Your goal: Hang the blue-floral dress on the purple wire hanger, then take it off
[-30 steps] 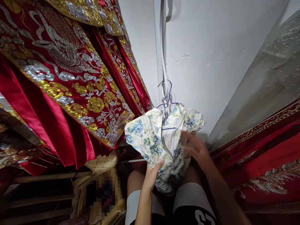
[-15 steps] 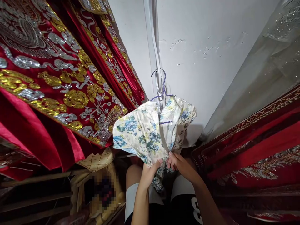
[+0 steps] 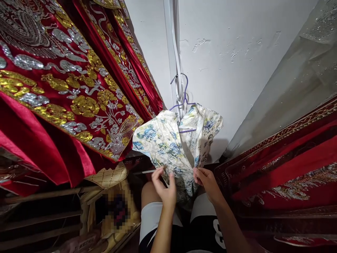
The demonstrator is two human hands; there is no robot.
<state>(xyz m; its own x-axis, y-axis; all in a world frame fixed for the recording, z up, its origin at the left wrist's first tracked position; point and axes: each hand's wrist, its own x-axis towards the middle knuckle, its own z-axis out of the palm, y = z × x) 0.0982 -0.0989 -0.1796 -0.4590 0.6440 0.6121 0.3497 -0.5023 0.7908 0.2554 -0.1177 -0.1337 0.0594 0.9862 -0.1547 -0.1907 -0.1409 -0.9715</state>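
A cream dress with blue and yellow flowers (image 3: 173, 144) hangs on a purple wire hanger (image 3: 184, 96) from a white strap against the wall. My left hand (image 3: 163, 186) pinches the dress's left open edge low down. My right hand (image 3: 206, 179) grips the right edge at about the same height. Both hands hold the fabric apart in front of my knees.
Red satin garments with gold and silver embroidery (image 3: 65, 88) hang close on the left. More red embroidered cloth (image 3: 284, 168) and a clear plastic cover (image 3: 297, 77) fill the right. A white wall (image 3: 223, 52) is behind. Wooden slats and a padded gold item (image 3: 107, 177) lie lower left.
My hands, close together on the lower middle of the dress half a second ago, have spread apart to its two edges. The view has shifted slightly.
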